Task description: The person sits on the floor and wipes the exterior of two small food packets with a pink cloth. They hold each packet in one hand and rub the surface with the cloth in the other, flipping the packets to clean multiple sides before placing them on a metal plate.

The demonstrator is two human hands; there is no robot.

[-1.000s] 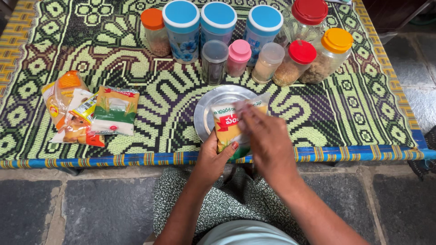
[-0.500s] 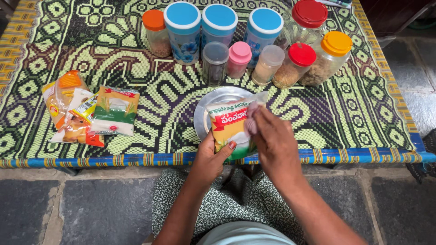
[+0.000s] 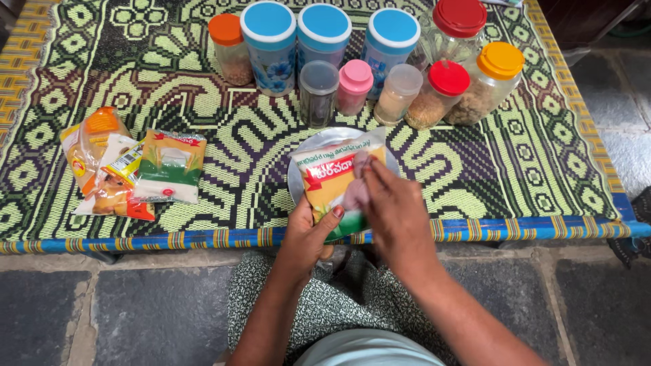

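While the left hand (image 3: pixel 308 234) clamps the lower edge of a yellow food packet (image 3: pixel 332 183), thumb across its front, the packet stands tilted over a round steel plate (image 3: pixel 298 169), probably so that anything spilling lands on metal rather than on the woven mat (image 3: pixel 203 102). The right hand (image 3: pixel 393 210) lies against the packet's right side, fingers curled onto its face; whether it pinches the film or only presses it cannot be told. The packet looks sealed and full, with a pale, fine filling showing low down.

Beyond the left hand's grip stands a row of containers: three tall tins with blue lids (image 3: pixel 320 34), an orange-lidded jar (image 3: pixel 230 49) of brownish grains, a small dark clear-lidded pot (image 3: pixel 317 93), a pink-lidded pot (image 3: pixel 354 87), a clear pot (image 3: pixel 397 93) of pale powder, and red-capped (image 3: pixel 441 93) and yellow-capped jars (image 3: pixel 489 83) of brown seeds or pulses. Well to the left of the grip lie more packets (image 3: pixel 129 173), overlapping, unopened as far as can be seen.
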